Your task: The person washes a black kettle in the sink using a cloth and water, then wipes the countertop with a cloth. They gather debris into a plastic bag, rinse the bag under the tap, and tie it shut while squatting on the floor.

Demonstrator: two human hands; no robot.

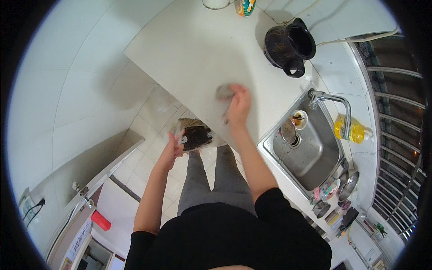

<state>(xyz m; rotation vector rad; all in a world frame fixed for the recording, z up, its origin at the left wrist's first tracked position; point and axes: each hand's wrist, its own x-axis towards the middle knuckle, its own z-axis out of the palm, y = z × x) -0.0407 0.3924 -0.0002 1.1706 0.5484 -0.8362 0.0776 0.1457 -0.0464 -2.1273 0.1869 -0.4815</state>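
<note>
My right hand (239,108) is over the white countertop (199,64), gripping a grey wad (223,91). Blur hides whether the wad is a cloth or a scouring pad. A small dark bit lies or hangs just below that hand, too blurred to name. Beside the counter's front edge, my left hand (173,150) holds a translucent plastic bag (184,125) by its side. The bag gapes upward above the floor, and dark matter (196,137) shows inside it. Part of the bag is hidden beneath the countertop edge.
A black two-handled pot (287,45) stands near the back wall, with a patterned can (245,7) farther left. To the right is a steel sink (317,148) holding a bowl (300,118) and a strainer (288,131). A yellow bottle (352,132) stands behind the faucet (346,108).
</note>
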